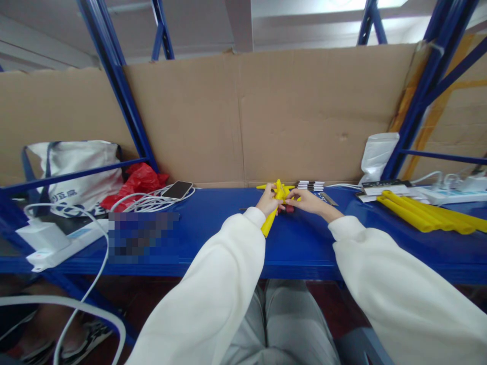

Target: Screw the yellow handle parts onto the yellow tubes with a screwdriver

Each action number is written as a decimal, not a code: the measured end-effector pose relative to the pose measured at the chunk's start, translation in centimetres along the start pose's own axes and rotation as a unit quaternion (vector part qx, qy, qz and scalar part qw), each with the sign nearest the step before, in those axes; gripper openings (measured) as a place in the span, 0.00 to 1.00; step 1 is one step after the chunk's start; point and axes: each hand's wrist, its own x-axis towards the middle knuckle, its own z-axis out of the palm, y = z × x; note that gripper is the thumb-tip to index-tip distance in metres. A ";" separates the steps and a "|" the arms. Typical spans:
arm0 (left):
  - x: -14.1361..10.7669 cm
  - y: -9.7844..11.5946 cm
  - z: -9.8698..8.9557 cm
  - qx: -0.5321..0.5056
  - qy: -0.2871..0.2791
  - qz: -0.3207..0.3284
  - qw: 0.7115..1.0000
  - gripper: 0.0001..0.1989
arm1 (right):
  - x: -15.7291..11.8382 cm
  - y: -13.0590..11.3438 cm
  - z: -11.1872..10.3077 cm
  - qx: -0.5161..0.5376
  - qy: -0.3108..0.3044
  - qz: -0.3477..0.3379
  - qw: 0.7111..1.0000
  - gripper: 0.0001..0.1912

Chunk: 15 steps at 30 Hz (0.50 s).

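Observation:
Both my hands meet over the middle of the blue table (213, 218). My left hand (267, 202) is closed around a yellow piece with pointed arms (270, 222), one of which reaches down towards me. From the right, my right hand (305, 201) pinches the same yellow piece near its centre, fingertips close to those of the left. Its exact kind cannot be made out, and my fingers hide part of it. Something small and dark red (289, 208) shows just below the right fingers. Behind that hand lies a stack of white and black strips (311, 186).
Yellow tubes (426, 213) lie at the right, before a white power strip (456, 195). At the left are a white cloth bag (81, 162), a red plastic bag (139, 182), a phone (178, 190), coiled cables and a charger (43, 235). Cardboard (281, 116) walls the back.

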 end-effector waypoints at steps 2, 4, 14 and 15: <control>0.1 -0.2 0.0 -0.006 -0.020 0.007 1.000 0.23 | 0.0 -0.6 0.0 0.009 0.077 -0.023 0.997 0.12; 0.2 -0.4 0.1 -0.015 -0.042 0.012 0.999 0.23 | 0.0 -1.0 0.1 0.032 0.111 -0.031 0.993 0.11; 0.2 -0.4 0.2 0.016 -0.070 0.008 0.997 0.23 | -0.4 -2.0 0.4 0.078 0.110 -0.017 0.991 0.10; 0.2 -0.4 0.2 0.020 -0.068 0.009 0.997 0.22 | -0.5 -2.1 0.3 0.082 0.107 -0.012 0.991 0.11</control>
